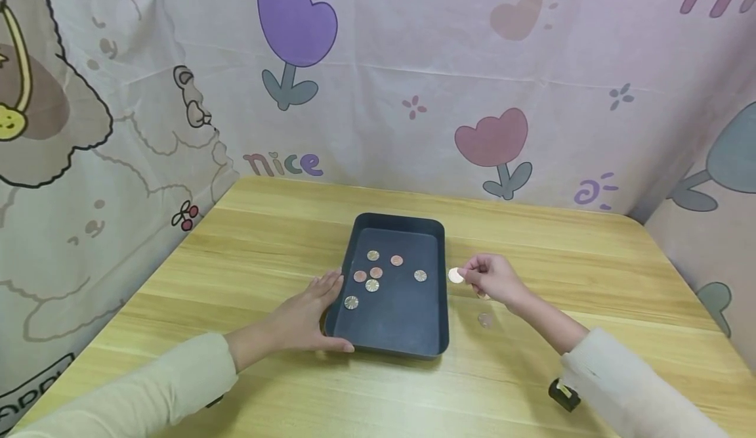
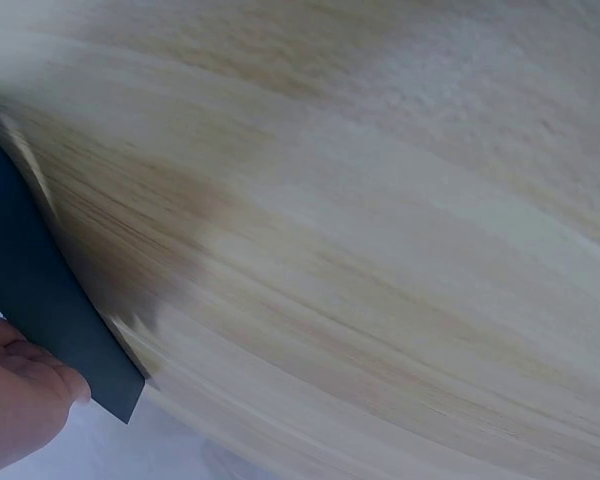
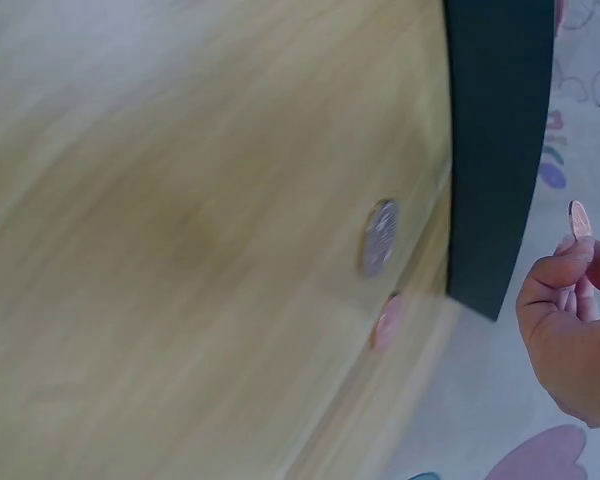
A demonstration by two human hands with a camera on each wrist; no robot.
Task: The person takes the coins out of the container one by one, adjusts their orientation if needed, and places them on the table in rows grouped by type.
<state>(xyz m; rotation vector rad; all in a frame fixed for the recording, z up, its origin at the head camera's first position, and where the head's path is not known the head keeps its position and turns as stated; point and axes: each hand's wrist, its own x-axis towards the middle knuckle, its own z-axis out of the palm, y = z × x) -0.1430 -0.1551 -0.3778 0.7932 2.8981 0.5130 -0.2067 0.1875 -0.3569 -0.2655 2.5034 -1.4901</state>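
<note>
A dark rectangular tray (image 1: 390, 329) lies on the wooden table with several gold-coloured and copper-coloured coins (image 1: 372, 285) spread over its floor. My left hand (image 1: 304, 316) rests against its near left corner, fingers stretched along the left wall and thumb along the near wall. Just outside the tray's right wall, my right hand (image 1: 493, 280) pinches a coin (image 1: 455, 275) between thumb and fingertips. In the right wrist view that coin (image 3: 579, 220) stands on edge above the fingertips. Two more coins lie on the table by the right hand, a silvery one (image 3: 380, 237) and a copper-coloured one (image 3: 387, 320).
The wooden table (image 1: 283, 228) reaches back to a printed cloth (image 1: 378, 123) with flowers and lettering, which also hangs at both sides. Near the right cuff there is a small black object (image 1: 564, 394).
</note>
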